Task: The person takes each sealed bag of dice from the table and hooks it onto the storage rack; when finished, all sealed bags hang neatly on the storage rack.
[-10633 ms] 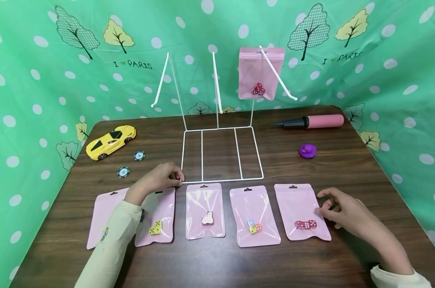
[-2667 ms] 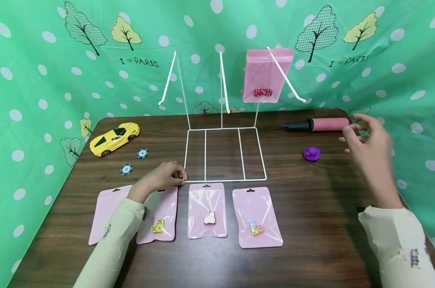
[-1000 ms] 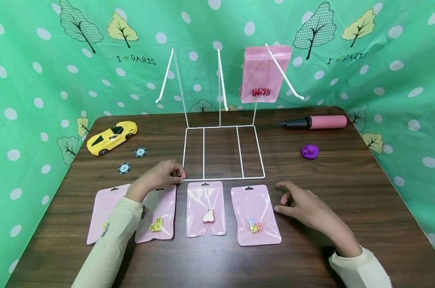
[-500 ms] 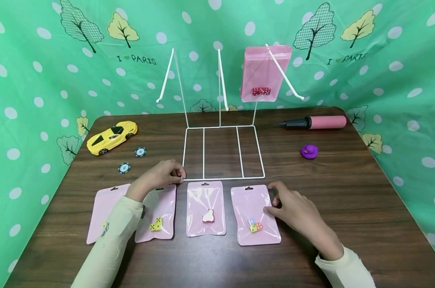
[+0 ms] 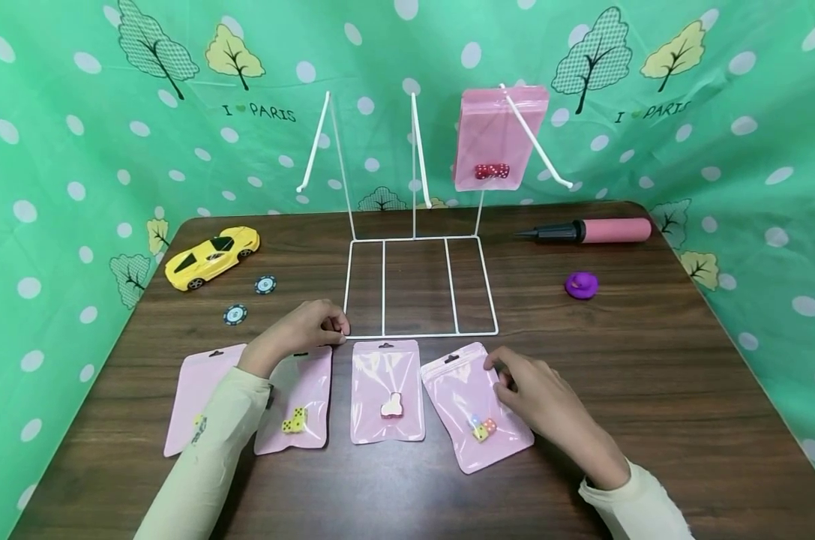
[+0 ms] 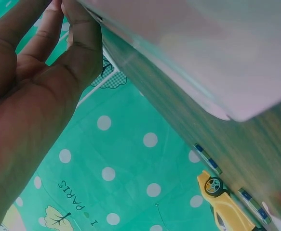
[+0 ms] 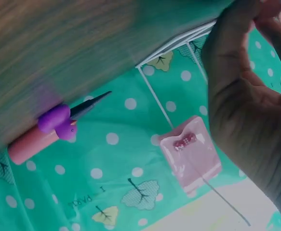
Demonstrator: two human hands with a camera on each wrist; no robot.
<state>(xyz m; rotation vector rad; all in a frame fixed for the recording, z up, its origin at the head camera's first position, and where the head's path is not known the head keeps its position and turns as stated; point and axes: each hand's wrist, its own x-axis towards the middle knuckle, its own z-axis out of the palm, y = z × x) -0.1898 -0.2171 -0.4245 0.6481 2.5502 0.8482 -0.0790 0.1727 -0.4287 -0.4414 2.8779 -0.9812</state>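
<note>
My left hand [image 5: 307, 330] pinches the front left corner of a white wire display rack [image 5: 420, 335] that has three upright hooks. My right hand [image 5: 538, 390] pinches the right edge of a pink zip bag [image 5: 457, 386] with several coloured dice inside; the bag lies tilted on the table. To its left is a pink zip bag [image 5: 373, 382] with a white-topped, red-edged piece. Beyond are a bag with yellow dice [image 5: 309, 390] and another pink bag [image 5: 194, 382], both partly covered by my left arm. Bags with red dice [image 5: 491, 139] hang from the rack's right hook.
A yellow toy car [image 5: 211, 259] and two poker chips [image 5: 235, 314] lie at the back left. At the back right are a purple rubber duck [image 5: 582, 285] and a pink-and-black hand pump [image 5: 612, 230]. A green patterned cloth [image 5: 738, 172] hangs behind the table.
A red dice bag went from the table onto the right hook. My right hand then came back, took the coloured dice bag's edge and turned it askew. My left hand stayed at the rack corner.
</note>
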